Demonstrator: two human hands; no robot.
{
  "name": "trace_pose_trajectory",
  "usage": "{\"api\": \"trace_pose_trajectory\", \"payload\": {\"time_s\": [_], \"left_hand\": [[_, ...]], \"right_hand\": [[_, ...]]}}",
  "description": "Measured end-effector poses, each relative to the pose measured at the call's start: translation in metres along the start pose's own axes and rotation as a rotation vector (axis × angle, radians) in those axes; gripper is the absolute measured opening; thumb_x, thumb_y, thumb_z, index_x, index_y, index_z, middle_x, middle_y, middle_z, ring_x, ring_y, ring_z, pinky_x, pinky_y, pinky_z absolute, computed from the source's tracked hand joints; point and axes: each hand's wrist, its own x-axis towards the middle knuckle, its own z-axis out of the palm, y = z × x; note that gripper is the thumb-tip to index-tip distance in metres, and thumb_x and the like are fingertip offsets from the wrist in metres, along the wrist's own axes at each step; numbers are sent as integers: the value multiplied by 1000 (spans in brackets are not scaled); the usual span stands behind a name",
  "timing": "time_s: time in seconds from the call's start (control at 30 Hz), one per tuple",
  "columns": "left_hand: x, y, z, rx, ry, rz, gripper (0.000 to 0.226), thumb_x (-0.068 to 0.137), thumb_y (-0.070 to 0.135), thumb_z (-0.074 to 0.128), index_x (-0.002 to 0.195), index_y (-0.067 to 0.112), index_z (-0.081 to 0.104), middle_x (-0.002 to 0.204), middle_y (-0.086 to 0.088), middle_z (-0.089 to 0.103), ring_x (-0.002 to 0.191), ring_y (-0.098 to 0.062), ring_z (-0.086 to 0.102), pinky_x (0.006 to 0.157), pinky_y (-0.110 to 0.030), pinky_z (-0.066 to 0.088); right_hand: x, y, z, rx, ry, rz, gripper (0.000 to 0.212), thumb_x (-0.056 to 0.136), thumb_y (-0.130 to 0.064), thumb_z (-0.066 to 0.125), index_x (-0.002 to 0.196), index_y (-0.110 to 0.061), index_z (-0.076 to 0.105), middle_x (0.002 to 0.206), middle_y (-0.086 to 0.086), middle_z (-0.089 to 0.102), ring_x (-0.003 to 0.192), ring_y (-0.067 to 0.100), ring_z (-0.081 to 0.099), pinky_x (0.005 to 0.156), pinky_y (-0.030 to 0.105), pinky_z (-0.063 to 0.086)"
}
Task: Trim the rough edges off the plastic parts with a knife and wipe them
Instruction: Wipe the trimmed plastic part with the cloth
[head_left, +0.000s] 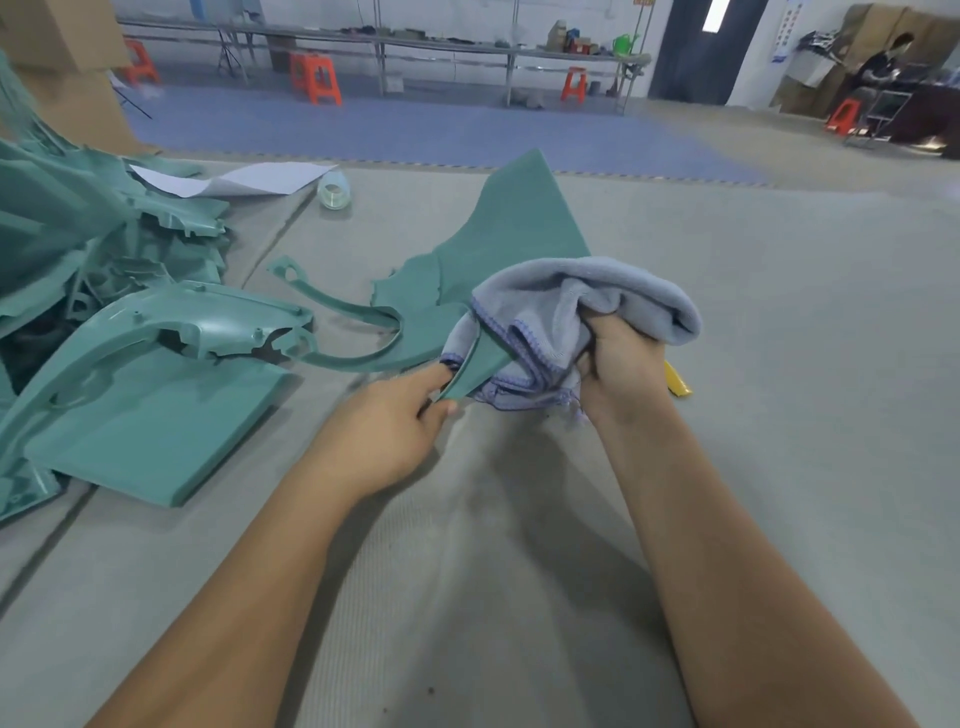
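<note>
My left hand (387, 426) pinches the near tip of a green plastic part (498, 244), thumb and forefinger closed on its narrow end. The part stretches away from me across the grey bench (779, 364), wide end far, a thin curved arm of it sweeping off to the left. My right hand (623, 364) has its fingers curled tight into a bunched grey cloth (582, 312) with a purple stitched hem; the cloth lies over the near portion of the part, touching it. Just beyond my right wrist a yellow object (678, 382) peeks out on the bench, mostly hidden; I cannot tell what it is. To my left sits a heap of green plastic parts (130, 332), one flat panel nearest. Farther back on that side lie a white sheet (234, 179) and a roll of clear tape (334, 189). Orange stools (316, 78) stand on the blue floor beyond.
</note>
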Motion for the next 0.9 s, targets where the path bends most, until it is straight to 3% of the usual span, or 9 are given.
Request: {"api": "trace_pose_trajectory", "payload": {"time_s": [0.13, 0.33, 0.47, 0.53, 0.6, 0.67, 0.73, 0.83, 0.9], "left_hand": [[2, -2, -3, -93, -41, -47, 8, 95, 29, 50, 100, 25, 55, 66, 0, 56, 63, -14, 50, 65, -32, 44], [3, -1, -7, -165, -64, -125, 9, 96, 28, 50, 100, 22, 55, 71, -10, 60, 62, -20, 48, 65, -34, 44], [4, 1, -6, -354, -122, -159, 9, 98, 23, 49, 97, 21, 58, 59, -1, 45, 53, -14, 36, 56, -30, 31], [5, 4, -7, -608, -161, -202, 11, 100, 17, 46, 99, 18, 57, 53, 5, 40, 47, -10, 33, 48, -24, 29], [7, 5, -12, -795, -181, -232, 14, 102, 13, 41, 107, 13, 54, 48, 7, 37, 42, -6, 28, 39, -17, 25], [8, 3, -14, -790, -168, -220, 17, 102, 13, 41, 113, 15, 54, 48, 8, 35, 43, -5, 27, 37, -15, 23], [8, 2, -12, -747, -137, -222, 17, 101, 15, 43, 112, 19, 56, 52, 7, 33, 48, -10, 27, 40, -20, 23], [9, 4, -8, -626, -61, -212, 11, 99, 20, 44, 99, 20, 55, 53, 7, 33, 54, -18, 28, 49, -27, 25], [8, 6, -6, -422, 54, -171, 10, 97, 26, 45, 93, 20, 51, 55, 5, 39, 54, -21, 35, 54, -33, 31]], "right_hand": [[5, 1, -2, 57, -27, 36, 13, 98, -9, 49, 91, -14, 59, 83, 0, 64, 85, 15, 61, 79, 32, 50], [4, -2, -1, 153, -107, 200, 32, 106, -14, 30, 82, -17, 53, 66, -5, 61, 61, 5, 61, 58, 18, 50], [0, -2, -2, 109, -3, 261, 28, 102, -4, 34, 87, -14, 56, 83, 0, 58, 67, 6, 59, 64, 15, 49], [6, 4, -6, -91, 27, 277, 14, 98, -6, 47, 103, -5, 61, 99, 7, 61, 84, 7, 56, 72, 4, 42], [6, 9, -4, -250, 34, 237, 24, 96, -6, 54, 118, 1, 57, 113, 9, 57, 97, 3, 48, 80, -2, 34], [10, 9, -8, -320, 10, 290, 30, 102, -6, 38, 130, 3, 46, 122, 9, 53, 93, 3, 56, 85, 6, 40], [4, 5, -2, -255, -11, 256, 25, 102, -7, 37, 121, -7, 54, 102, 1, 59, 67, 0, 62, 67, 15, 50], [10, 1, -10, -943, 15, -3, 24, 90, -14, 57, 66, -20, 54, 60, -5, 55, 61, 20, 54, 50, 27, 40], [11, 0, -14, -1430, 23, -36, 30, 85, -14, 57, 59, -18, 43, 56, 0, 48, 64, 28, 50, 49, 31, 29]]}}
